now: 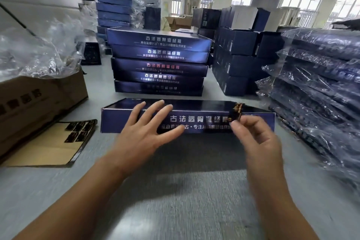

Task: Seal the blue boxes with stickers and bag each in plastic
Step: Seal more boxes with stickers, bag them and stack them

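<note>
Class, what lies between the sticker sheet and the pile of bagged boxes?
Head view: one blue box, left hand on it, right hand pinching a sticker.

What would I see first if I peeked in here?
Two hands work at the long flat dark-blue cardboard box in the middle. The left hand rests spread on it, and the right hand pinches a small dark gold-patterned sticker at its top edge. Behind stands a stack of matching blue boxes.

- Blue box [187, 121]: long, flat, closed; lies on the grey worktop with its printed side wall facing the camera.
- Sticker [236, 112]: dark with a gold pattern, bent over the box's top front edge, right of centre.
- Sticker sheet [78, 129]: flat, left of the box.
- Bagged boxes [315, 76]: stacked at right.
</note>
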